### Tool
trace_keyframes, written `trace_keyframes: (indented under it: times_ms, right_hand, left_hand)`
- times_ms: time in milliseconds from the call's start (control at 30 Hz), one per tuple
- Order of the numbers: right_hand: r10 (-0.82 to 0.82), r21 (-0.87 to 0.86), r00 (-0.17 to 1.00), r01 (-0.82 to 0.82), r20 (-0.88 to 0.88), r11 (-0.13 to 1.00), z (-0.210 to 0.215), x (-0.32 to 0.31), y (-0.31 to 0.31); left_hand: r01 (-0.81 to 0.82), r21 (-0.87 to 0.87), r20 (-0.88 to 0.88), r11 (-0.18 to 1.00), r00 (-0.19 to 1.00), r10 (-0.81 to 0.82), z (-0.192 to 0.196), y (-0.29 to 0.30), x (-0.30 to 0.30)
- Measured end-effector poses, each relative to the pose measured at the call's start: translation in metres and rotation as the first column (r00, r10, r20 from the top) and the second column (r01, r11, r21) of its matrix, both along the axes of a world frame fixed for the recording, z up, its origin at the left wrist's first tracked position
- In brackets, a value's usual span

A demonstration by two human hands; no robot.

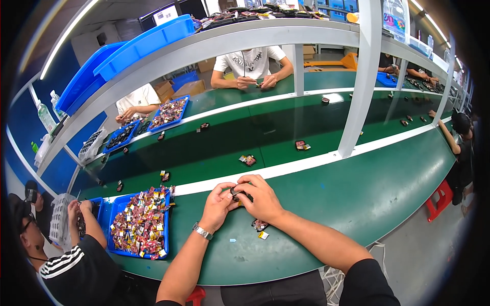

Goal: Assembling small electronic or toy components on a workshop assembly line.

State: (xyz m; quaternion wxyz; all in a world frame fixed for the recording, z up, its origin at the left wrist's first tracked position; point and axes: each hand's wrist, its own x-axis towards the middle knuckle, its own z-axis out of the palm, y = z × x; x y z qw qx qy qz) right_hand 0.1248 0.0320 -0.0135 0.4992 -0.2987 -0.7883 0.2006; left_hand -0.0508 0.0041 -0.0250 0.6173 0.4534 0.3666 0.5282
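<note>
– Small dark part (pixel 236 193), where is it?
– Pinched between both hands above the green surface (pixel 357 204), so it can be turned. Left hand (pixel 218 203) and right hand (pixel 261 196) fingers are curled tight on it.
– Nearby?
– Blue tray (pixel 166 239) of parts within left reach; two loose pieces (pixel 261 228) under the right wrist.

A long green bench (pixel 357 204) curves across a factory room, edged with a white strip. A grey metal frame (pixel 365 76) rises from the bench and carries an overhead shelf. Blue plastic bins (pixel 148 43) sit on that shelf, to the left of the frame's upright. Beyond the frame, cardboard boxes (pixel 178 89) stand on the floor. Strip lights (pixel 66 35) run along the ceiling above. A red stool (pixel 439 199) stands on the grey floor (pixel 429 255) at the bench's right end.
</note>
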Motion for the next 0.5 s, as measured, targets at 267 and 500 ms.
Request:
trace_keyframes:
  times_ms: [267, 500]
  right_hand:
    - [-0.061, 0.160, 0.997, 0.052, 0.053, 0.986, 0.0017, -0.0001, -0.0011]
    - [-0.135, 0.167, 0.986, 0.117, 0.101, 0.979, -0.0077, -0.0036, -0.0002]
  left_hand:
    - [-0.015, -0.010, 0.009, 1.000, 1.000, 0.015, -0.0001, 0.0006, 0.0024]
    - [-0.022, -0.023, -0.014, 0.999, 1.000, 0.022, 0.0007, 0.0010, 0.0051]
